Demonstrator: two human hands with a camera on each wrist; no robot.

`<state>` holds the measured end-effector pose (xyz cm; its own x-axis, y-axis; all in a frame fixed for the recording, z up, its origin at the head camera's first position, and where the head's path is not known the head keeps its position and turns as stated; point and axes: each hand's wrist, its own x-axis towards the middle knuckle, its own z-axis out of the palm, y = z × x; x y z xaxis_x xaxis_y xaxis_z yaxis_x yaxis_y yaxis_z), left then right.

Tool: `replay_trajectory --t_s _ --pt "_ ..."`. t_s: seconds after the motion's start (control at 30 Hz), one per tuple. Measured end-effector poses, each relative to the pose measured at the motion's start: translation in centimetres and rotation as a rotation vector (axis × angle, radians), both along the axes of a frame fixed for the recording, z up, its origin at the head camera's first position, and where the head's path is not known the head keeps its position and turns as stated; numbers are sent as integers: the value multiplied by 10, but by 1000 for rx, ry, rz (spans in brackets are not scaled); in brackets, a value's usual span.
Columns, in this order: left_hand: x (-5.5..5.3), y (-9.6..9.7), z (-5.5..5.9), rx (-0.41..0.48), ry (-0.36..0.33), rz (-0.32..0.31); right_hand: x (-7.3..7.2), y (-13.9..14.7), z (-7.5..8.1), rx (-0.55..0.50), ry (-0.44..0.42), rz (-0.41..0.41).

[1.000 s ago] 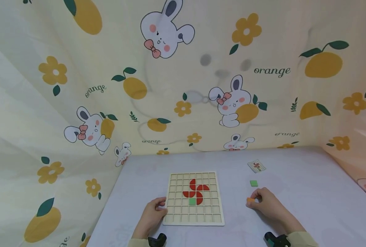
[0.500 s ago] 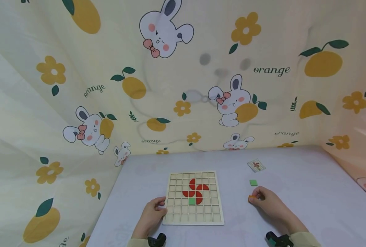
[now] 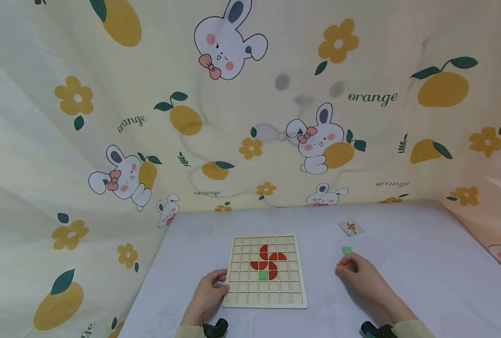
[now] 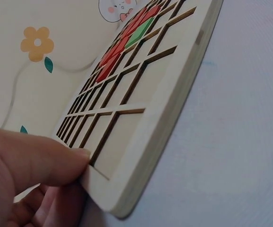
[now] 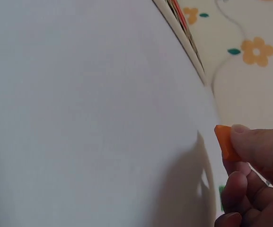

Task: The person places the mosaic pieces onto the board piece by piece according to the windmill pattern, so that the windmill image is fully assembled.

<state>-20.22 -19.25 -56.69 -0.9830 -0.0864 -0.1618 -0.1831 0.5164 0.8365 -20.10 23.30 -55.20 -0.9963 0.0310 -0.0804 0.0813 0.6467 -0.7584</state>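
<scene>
In the head view, a pale wooden grid board lies on the table. Red quarter-round pieces form a pinwheel in its cells, with a green square tile just below. My left hand holds the board's left edge; in the left wrist view the thumb lies along the frame near a corner, the fingers partly hidden beneath. Right of the board, my right hand pinches a small orange tile between thumb and fingertips, raised over the table. The fingers cover part of that tile.
A loose green tile lies just beyond the right hand. Behind it sits a small pattern card with a pinwheel picture. A printed curtain encloses the white table at the back and sides.
The right hand shifts slightly with the orange tile, first right, then back left, and the tile turns in the fingertips. The left hand and the board stay put.
</scene>
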Motion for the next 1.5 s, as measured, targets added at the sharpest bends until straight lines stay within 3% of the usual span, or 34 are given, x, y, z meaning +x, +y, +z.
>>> replay_trajectory --t_s 0.4,0.73,1.03,1.27,1.5 --pt "0 0 -1 -1 15 -9 -9 -48 2 -30 26 9" --pt "-1 0 -3 -3 6 5 -6 -99 9 -98 19 61" --pt "-2 2 -4 28 -16 29 2 -142 6 -180 69 168" --pt "-2 2 -4 27 -10 35 8 -164 1 -189 99 250" --pt "-1 2 -2 24 -7 26 9 -176 -6 -172 118 277"
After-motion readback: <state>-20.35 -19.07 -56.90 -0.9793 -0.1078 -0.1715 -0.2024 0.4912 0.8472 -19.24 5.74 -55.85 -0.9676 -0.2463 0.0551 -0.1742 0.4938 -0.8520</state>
